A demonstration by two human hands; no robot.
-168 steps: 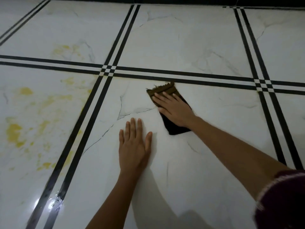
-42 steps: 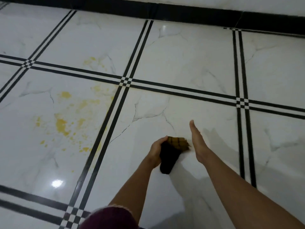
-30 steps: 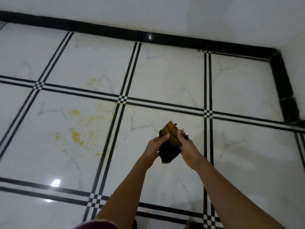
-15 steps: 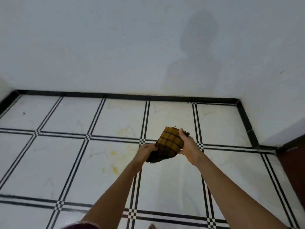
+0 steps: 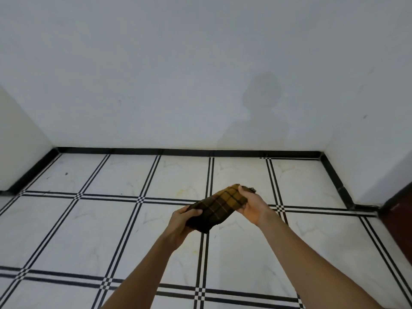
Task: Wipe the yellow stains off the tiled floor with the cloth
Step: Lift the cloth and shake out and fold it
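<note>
We hold the cloth (image 5: 219, 206) up between both hands, clear of the tiled floor (image 5: 66, 230). Our left hand (image 5: 180, 221) grips its dark lower end, fingers curled over it. Our right hand (image 5: 253, 208) grips the yellow checked upper end. Faint yellow stains (image 5: 185, 192) show on the tile beyond the left hand, with another faint patch beside the left wrist. Past both hands, a black skirting (image 5: 178, 151) runs along the white wall (image 5: 178, 85)
</note>
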